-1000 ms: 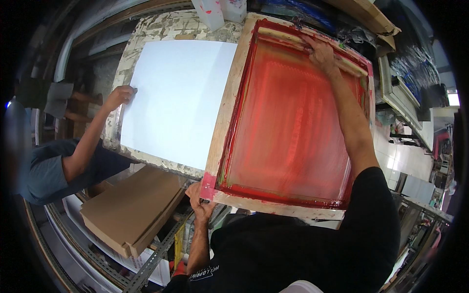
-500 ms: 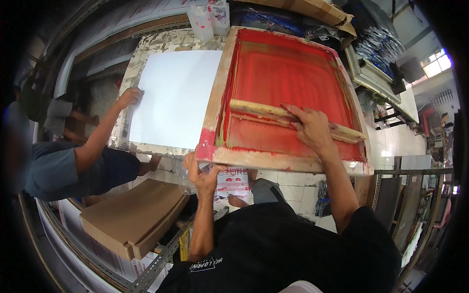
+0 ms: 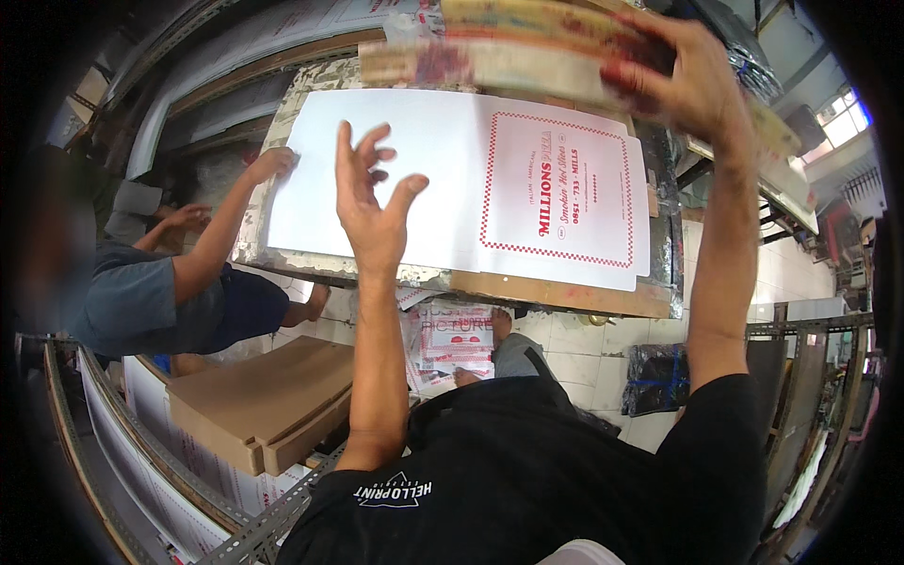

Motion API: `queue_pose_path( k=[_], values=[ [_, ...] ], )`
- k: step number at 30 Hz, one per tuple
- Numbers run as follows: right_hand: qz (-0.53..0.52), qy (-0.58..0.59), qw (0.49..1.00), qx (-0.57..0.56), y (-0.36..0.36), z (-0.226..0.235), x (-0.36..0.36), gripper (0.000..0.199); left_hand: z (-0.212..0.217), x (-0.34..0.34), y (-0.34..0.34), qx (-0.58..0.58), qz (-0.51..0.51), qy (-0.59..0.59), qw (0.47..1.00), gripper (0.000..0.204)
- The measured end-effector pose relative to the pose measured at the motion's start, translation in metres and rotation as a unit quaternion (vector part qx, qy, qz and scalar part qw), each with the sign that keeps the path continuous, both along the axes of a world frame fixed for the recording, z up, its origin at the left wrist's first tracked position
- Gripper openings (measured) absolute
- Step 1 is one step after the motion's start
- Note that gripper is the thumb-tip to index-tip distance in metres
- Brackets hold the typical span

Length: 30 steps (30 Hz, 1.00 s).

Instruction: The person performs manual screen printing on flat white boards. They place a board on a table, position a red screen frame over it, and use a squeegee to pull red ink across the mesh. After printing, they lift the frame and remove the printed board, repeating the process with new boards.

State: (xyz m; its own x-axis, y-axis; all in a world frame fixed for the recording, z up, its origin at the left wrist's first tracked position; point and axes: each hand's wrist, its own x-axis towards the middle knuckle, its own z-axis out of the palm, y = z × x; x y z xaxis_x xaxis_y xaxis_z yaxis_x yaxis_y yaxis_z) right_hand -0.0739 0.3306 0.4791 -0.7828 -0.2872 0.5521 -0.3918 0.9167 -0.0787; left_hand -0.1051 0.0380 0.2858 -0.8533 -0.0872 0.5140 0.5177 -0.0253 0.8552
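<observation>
My left hand (image 3: 372, 202) hovers over the blank half of a large white sheet (image 3: 433, 212), fingers spread and holding nothing. The sheet lies on a paint-flaked board (image 3: 250, 235); its right half carries a red print with a checkered border. At the top right, my right hand (image 3: 683, 85), blurred by motion, is wrapped round a long wooden squeegee (image 3: 527, 21) stained with red ink. Close below it, the wooden edge of the screen frame (image 3: 518, 75) is raised at the sheet's far side, seen nearly edge-on. The red mesh is hidden.
A co-worker's hand (image 3: 273, 165) touches the sheet's left edge. A brown cardboard box (image 3: 264, 395) sits on a metal rack at lower left. Printed sheets (image 3: 447, 339) lie on the tiled floor below the board. A dark wrapped bundle (image 3: 654, 377) lies to the right.
The screen frame has swung up and away, with my right hand and the squeegee at its raised edge. The printed half is uncovered. My left hand has let go of the frame's corner.
</observation>
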Motion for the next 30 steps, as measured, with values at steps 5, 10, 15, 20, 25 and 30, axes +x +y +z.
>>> queue_pose_path(
  k=[5, 10, 15, 20, 25, 30],
  values=[
    [-0.004, -0.172, 0.955, -0.241, 0.011, 0.040, -0.030, 0.035, -0.069, 0.055, 0.008, -0.093, -0.067, -0.092, 0.989, 0.084],
    [0.027, -0.134, 0.969, -0.203, 0.030, 0.038, -0.069, 0.037, -0.111, 0.119, 0.028, -0.164, -0.200, -0.158, 0.953, 0.082],
    [0.008, -0.097, 0.986, -0.137, 0.042, 0.048, -0.081, 0.045, -0.124, 0.136, 0.055, -0.123, -0.316, -0.202, 0.919, 0.084],
    [-0.032, -0.043, 0.993, -0.103, 0.045, 0.056, -0.072, 0.047, -0.131, 0.109, 0.070, -0.155, -0.313, -0.183, 0.919, 0.082],
    [0.042, -0.065, 0.988, -0.131, 0.052, 0.049, -0.099, 0.047, -0.162, 0.062, 0.057, -0.245, -0.189, -0.197, 0.930, 0.081],
    [0.012, -0.056, 0.990, -0.132, 0.053, 0.054, -0.096, 0.046, -0.214, -0.009, 0.040, -0.575, -0.029, -0.161, 0.802, 0.093]
  ],
)
